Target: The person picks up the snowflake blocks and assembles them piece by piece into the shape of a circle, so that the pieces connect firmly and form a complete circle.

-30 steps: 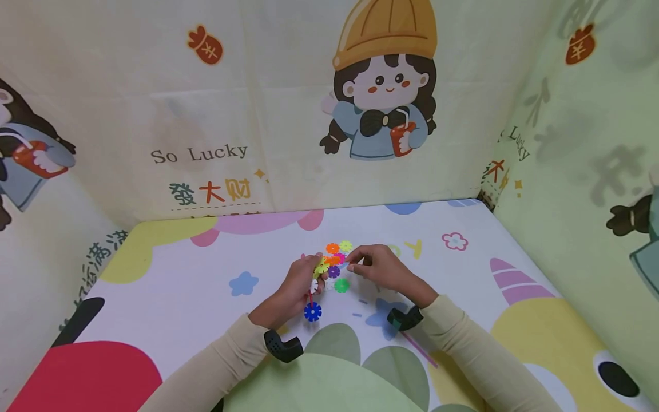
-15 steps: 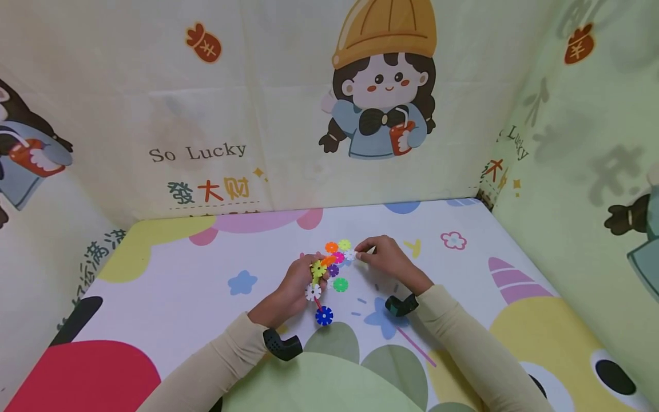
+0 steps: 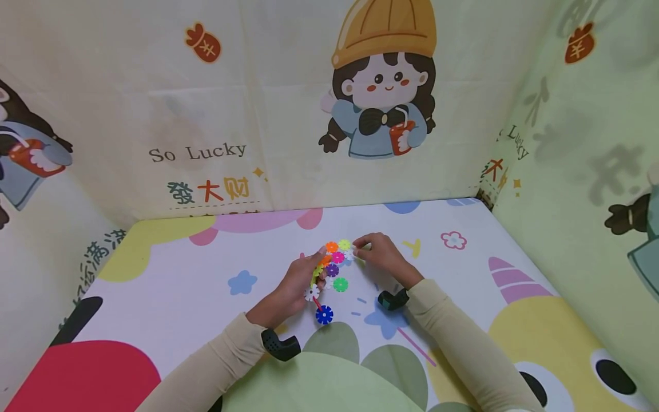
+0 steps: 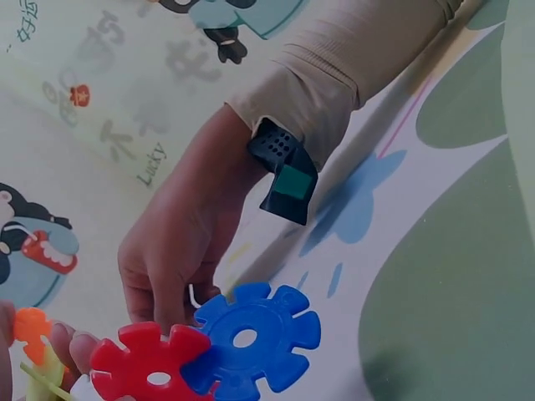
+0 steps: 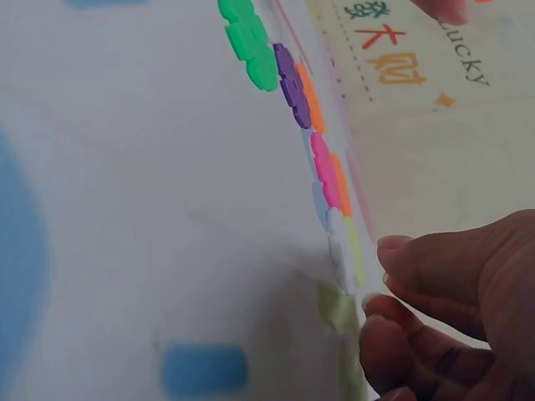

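Green disc [image 3: 340,284]: 1 | left hand [image 3: 298,279]: grip pinching 1 chain [image 3: 312,294] | right hand [image 3: 383,254]: grip spread

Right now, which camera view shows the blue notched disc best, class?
The left wrist view: the blue notched disc is large there, its slots and centre hole clear. The head view shows it small; the right wrist view doesn't show it.

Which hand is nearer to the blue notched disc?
Left. The left hand grips linked discs, with the blue notched disc close beside it; the right hand is farther away, near the pale yellow disc.
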`<state>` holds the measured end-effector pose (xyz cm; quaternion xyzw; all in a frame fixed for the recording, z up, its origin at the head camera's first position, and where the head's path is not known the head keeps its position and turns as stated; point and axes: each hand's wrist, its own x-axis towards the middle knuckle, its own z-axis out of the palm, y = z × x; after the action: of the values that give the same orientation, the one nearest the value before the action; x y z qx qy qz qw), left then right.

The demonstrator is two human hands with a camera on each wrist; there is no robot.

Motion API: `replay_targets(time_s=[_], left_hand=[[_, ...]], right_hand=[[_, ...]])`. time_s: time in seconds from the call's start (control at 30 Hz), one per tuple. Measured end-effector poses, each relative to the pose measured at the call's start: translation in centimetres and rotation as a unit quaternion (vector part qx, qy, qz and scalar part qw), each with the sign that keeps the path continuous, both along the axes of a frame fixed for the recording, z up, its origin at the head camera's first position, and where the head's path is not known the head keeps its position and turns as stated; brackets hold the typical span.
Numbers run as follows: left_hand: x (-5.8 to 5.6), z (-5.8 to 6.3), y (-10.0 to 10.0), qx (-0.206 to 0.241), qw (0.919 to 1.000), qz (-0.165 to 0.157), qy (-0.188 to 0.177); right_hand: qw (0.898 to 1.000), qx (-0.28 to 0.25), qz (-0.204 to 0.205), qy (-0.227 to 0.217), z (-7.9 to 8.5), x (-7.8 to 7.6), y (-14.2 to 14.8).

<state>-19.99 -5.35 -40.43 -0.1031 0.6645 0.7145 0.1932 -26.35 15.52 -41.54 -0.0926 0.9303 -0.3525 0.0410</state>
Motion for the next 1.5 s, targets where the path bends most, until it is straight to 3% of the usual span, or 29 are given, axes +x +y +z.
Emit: replay_targets(time_s=[0.27, 0.53, 0.87, 1.13, 1.5], left_hand=[[0.1, -0.2, -0.1, -0.024, 0.9995, -0.013, 0.016], [0.1, -0.6, -0.5, -0.014, 0.9994, -0.027, 0.013], [0.0, -0.6, -0.4, 0.013, 0.9991, -0.039, 0.014], [0.2, -0.4, -0.5, 0.003, 0.9993, -0.035, 0.009], [0.0, -0.4, -0.5, 0.01, 0.9992, -0.038, 0.003]], right_hand=[[0.999, 0.02, -0.037, -0.001, -0.9, -0.2, -0.9], [0.999, 0.049, -0.02, 0.009, -0.7, 0.0, -1.2], [1.0, 0.009, 0.003, -0.006, -0.4, 0.1, -0.7], [1.0, 0.005, 0.01, -0.004, 0.2, 0.1, 0.0], [0.999, -0.039, 0.028, -0.012, 0.7, 0.5, 0.0]])
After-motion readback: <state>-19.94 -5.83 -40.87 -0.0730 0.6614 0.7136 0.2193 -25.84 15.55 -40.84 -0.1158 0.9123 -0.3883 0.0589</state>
